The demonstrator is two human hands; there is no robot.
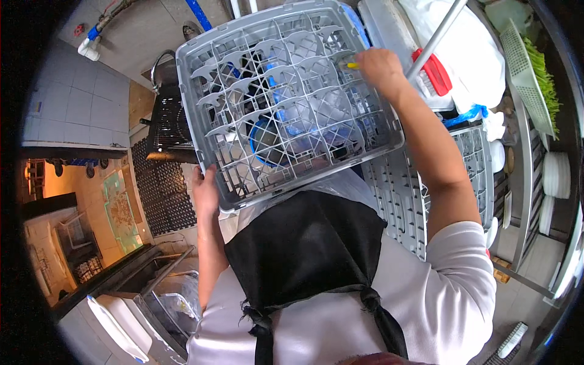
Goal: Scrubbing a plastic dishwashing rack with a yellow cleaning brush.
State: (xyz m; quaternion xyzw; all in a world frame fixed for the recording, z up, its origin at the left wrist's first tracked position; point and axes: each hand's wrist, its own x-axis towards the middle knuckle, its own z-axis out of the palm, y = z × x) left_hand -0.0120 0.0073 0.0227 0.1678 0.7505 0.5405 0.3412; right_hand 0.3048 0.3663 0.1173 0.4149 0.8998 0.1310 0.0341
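A grey plastic dishwasher rack with an open grid is held tilted before me. My left hand grips its lower left side, with the thumb over the rim. At the upper right part of the grid, my right hand is closed around a small tool of which only a yellow end shows. I cannot tell what the tool is. Through the grid appear a blue-rimmed round container and clear or bluish plastic, partly hidden by the bars.
A red scrubbing brush and a pale pole lie right of my right hand. More grey racks stand beside my right side. At far right, a basket holds green leaves, near stacked white dishes. A faucet stands left.
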